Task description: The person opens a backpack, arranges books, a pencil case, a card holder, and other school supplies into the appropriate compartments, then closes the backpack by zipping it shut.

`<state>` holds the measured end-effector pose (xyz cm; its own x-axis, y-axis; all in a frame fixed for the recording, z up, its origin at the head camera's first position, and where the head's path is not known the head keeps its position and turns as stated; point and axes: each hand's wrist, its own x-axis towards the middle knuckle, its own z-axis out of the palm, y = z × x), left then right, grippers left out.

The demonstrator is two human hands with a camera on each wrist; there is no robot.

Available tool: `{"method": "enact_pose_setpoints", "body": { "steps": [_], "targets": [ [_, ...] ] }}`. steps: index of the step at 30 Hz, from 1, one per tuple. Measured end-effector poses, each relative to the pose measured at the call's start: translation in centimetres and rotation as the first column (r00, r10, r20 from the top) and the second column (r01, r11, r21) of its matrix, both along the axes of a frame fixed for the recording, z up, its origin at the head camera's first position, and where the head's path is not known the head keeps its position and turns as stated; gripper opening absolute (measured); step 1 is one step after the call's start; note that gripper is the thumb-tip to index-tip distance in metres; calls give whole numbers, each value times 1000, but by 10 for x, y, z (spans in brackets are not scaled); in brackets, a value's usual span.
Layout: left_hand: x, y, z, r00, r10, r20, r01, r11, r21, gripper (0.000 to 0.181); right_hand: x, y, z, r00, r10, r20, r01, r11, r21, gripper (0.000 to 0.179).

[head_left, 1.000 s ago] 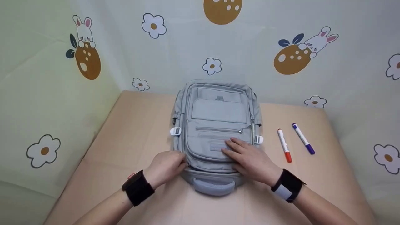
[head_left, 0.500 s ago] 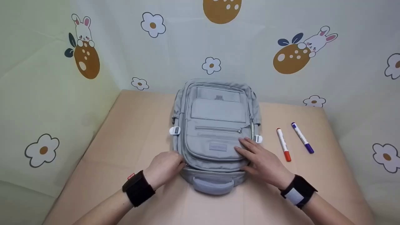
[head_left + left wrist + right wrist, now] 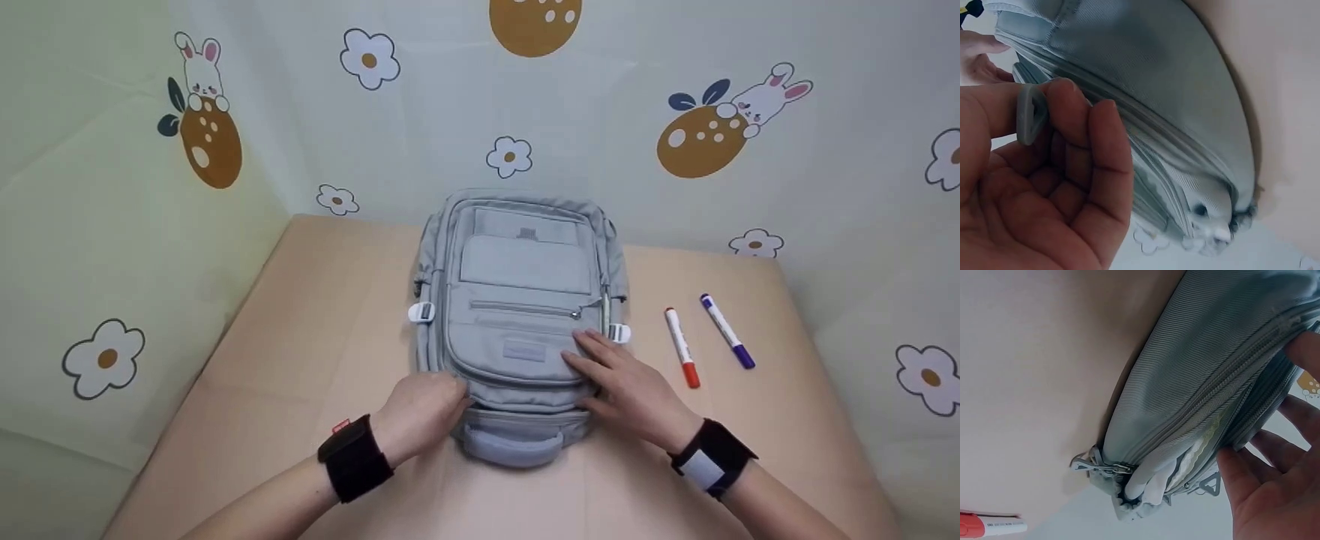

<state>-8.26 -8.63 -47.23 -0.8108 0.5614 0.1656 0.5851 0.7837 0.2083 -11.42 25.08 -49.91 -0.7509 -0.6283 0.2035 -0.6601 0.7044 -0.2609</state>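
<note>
A grey-blue backpack [image 3: 525,262] lies front up on the table, its carry handle [image 3: 514,448] towards me. At its lower left corner, my left hand [image 3: 421,412] pinches a grey zipper pull [image 3: 1030,115] between thumb and finger, the other fingers curled beneath. My right hand [image 3: 634,394] rests on the lower right of the front panel, fingers spread and mostly straight. Its thumb reaches to the parted zipper [image 3: 1230,391] along that side. Through this gap, pale and yellowish edges show inside the bag.
To the right of the backpack lie a red-capped marker [image 3: 682,347] and a purple-capped marker [image 3: 727,331] on the beige table [image 3: 322,315]. A patterned curtain [image 3: 450,105] stands close behind the backpack's far end.
My left hand has slid right around the bag's lower left corner. The right hand first shifted right, off the label on the front panel, then stayed in place.
</note>
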Motion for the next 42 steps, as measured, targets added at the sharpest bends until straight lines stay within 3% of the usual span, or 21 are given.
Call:
{"method": "enact_pose_setpoints", "body": {
  "steps": [5,11,24,27,30,34,42],
  "targets": [
    [0,22,3,997,-73,29,73,997,13,19,0,-1,-1,1000,1,-18,-1,1000,-6,74],
    [-1,39,5,996,-80,44,80,997,14,19,-1,-3,-2,999,-3,-39,3,1000,4,73],
    [-5,31,3,987,-111,117,99,989,106,14,1,-4,0,1000,-4,-24,4,1000,9,72],
    [-7,21,1,991,-125,44,120,987,110,12,1,-3,-1,1000,-4,-19,4,1000,3,72],
    [-11,7,-6,984,-135,-114,143,987,74,6,2,-3,-1,1000,-2,-9,1,1000,-2,72],
    [-18,-11,-16,943,-162,-289,173,985,13,2,2,-3,0,1000,-1,-11,1,1000,-7,72],
    [-27,-21,-24,873,-253,-417,187,963,-192,12,1,-3,-2,998,12,-56,-12,1000,-5,70]
  ]
}}
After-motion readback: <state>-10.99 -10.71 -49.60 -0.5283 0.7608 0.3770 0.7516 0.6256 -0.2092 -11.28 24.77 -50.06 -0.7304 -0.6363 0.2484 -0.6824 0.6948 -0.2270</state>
